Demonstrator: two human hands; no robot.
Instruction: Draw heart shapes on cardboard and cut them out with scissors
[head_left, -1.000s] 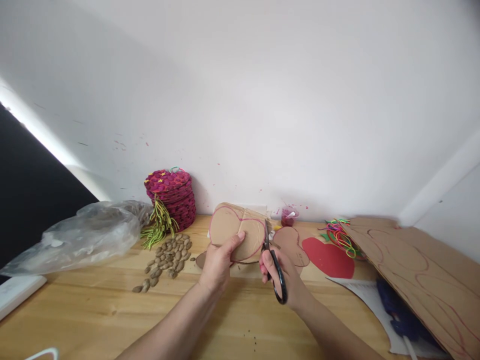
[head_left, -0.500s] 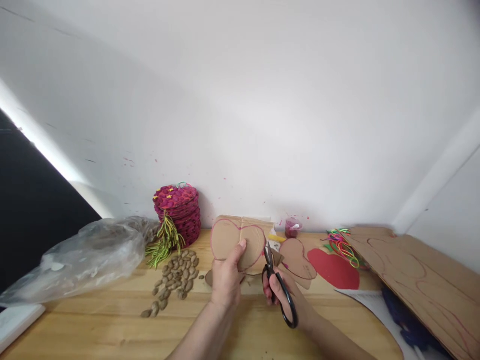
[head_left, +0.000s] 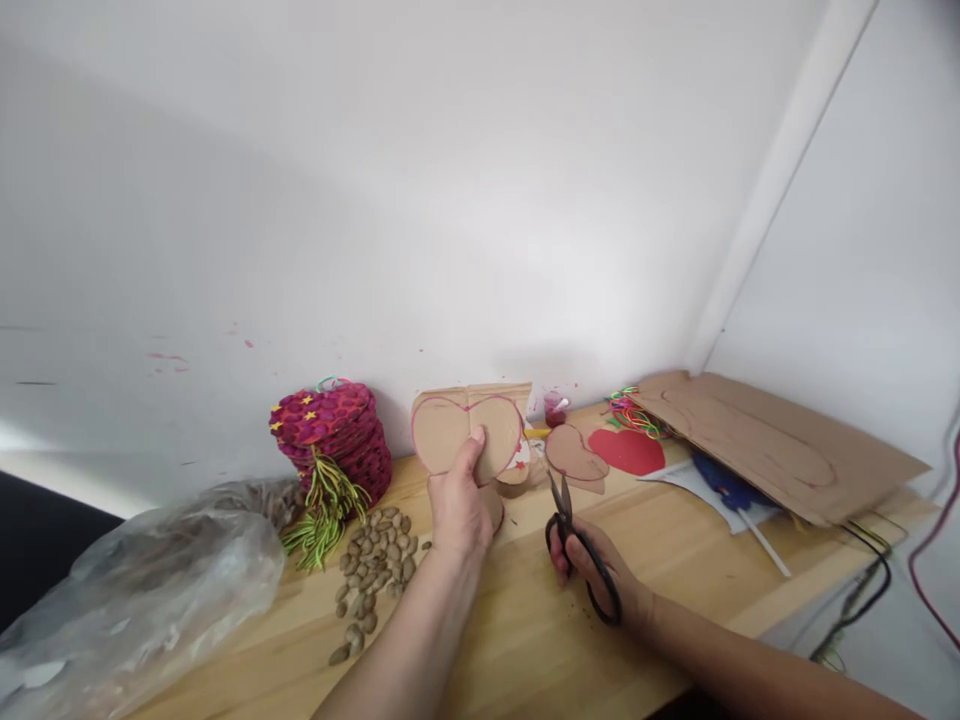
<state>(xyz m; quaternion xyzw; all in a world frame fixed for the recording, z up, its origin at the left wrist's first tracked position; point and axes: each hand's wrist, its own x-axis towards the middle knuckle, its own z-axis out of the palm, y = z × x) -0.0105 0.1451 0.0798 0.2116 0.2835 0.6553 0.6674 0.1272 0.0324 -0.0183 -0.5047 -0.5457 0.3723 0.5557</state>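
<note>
My left hand (head_left: 459,505) grips a piece of brown cardboard (head_left: 439,440), thumb on its face. A rounded, heart-like outline in dark pink is drawn on the cardboard, and a crease runs down its middle. In my right hand (head_left: 600,575) is a pair of black-handled scissors (head_left: 564,515), blades slightly apart and pointing up, clear of the cardboard. Behind the scissors lies a cut cardboard shape (head_left: 576,455) edged in dark pink. Beside it is a red paper shape (head_left: 628,451). Part of another cardboard piece (head_left: 493,505) shows behind my left wrist.
Left on the wooden table (head_left: 517,650) are a pile of brown shells or nuts (head_left: 381,555), a magenta woven container (head_left: 334,440) with a green tassel, and a plastic bag (head_left: 172,580). Colourful cords (head_left: 634,412), a large marked cardboard sheet (head_left: 780,430) and a small cup (head_left: 556,408) stand farther right.
The view has turned to the right, showing more of the table's right end. My right hand has drawn the scissors away from the cardboard's edge. My left hand still holds the cardboard.
</note>
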